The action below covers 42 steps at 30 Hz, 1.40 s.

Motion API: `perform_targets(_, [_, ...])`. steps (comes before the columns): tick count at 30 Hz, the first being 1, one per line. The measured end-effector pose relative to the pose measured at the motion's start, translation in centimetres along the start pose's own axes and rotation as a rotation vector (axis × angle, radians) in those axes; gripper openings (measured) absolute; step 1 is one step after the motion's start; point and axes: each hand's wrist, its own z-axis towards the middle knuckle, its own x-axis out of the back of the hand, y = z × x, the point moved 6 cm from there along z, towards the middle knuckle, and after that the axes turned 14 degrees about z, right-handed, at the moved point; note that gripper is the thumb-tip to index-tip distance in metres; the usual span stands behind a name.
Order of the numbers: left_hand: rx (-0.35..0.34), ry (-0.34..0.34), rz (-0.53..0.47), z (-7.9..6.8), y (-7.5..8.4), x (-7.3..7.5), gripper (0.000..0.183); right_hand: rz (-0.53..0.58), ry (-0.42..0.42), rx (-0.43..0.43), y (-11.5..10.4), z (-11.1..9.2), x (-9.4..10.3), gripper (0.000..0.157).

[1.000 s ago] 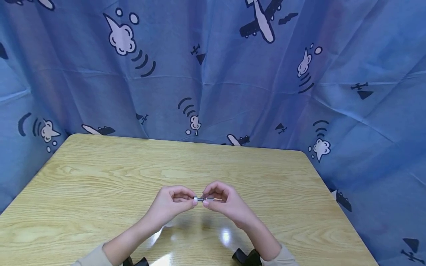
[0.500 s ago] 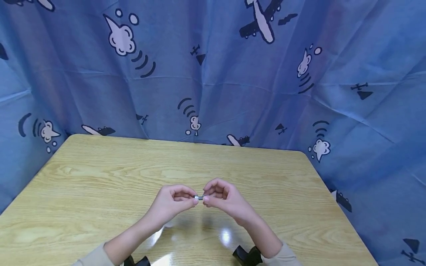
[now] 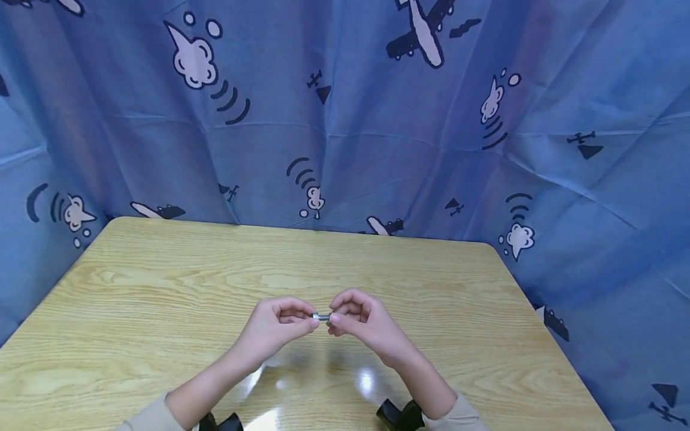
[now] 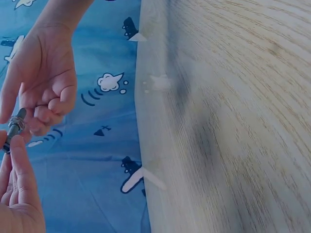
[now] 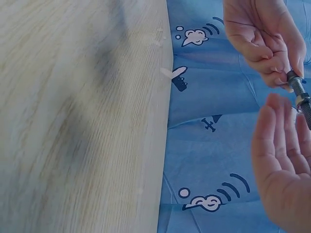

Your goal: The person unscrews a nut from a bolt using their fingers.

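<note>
A metal bolt [image 4: 13, 130] with a nut [image 5: 302, 98] on its threaded shank lies between the two hands, above the table. My left hand [image 3: 277, 326] pinches the bolt's head end between thumb and fingertips. From the other side my right hand [image 3: 366, 326] pinches around the nut, its thumb over the threaded part in the head view. The right wrist view has the right hand's fingers [image 5: 279, 141] stretched up beside the nut, with its thumb out of sight. In the left wrist view, the threaded tip points toward the right palm.
The wooden table [image 3: 162, 281] spreads beneath both hands, with light reflections near its front. A blue patterned curtain [image 3: 345, 120] hangs behind it and along the sides. Black wrist-worn devices [image 3: 401, 414] show at the lower edge.
The right thumb has moved across the bolt's threaded end, which showed beyond the nut a second ago. Both hands and the bolt have risen slightly in the head view.
</note>
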Motion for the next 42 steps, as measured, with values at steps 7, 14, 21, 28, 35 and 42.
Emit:
perform_targets(7, [-0.011,-0.008,-0.005,-0.08,0.17,-0.07,0.03,-0.009,0.006,0.018,-0.12,-0.02,-0.01,0.025])
perform_targets(14, [-0.015,-0.004,-0.002,-0.07,0.16,0.05,0.028,-0.021,0.011,0.013,-0.11,0.04,-0.1,0.031])
perform_targets(21, [-0.02,0.0,-0.003,-0.06,0.24,0.03,0.028,-0.014,0.013,0.017,-0.05,0.03,-0.05,0.026])
perform_targets(28, [-0.015,-0.002,0.004,-0.21,-0.01,0.09,0.026,-0.014,0.024,0.0,0.14,0.05,-0.03,0.027])
perform_targets(35, [-0.007,0.0,0.013,-0.12,0.12,-0.03,0.027,-0.023,0.022,-0.033,0.48,0.15,-0.04,0.027])
perform_targets(42, [-0.015,-0.008,0.007,-0.18,0.16,-0.13,0.027,-0.008,0.024,-0.014,0.2,-0.03,0.08,0.021])
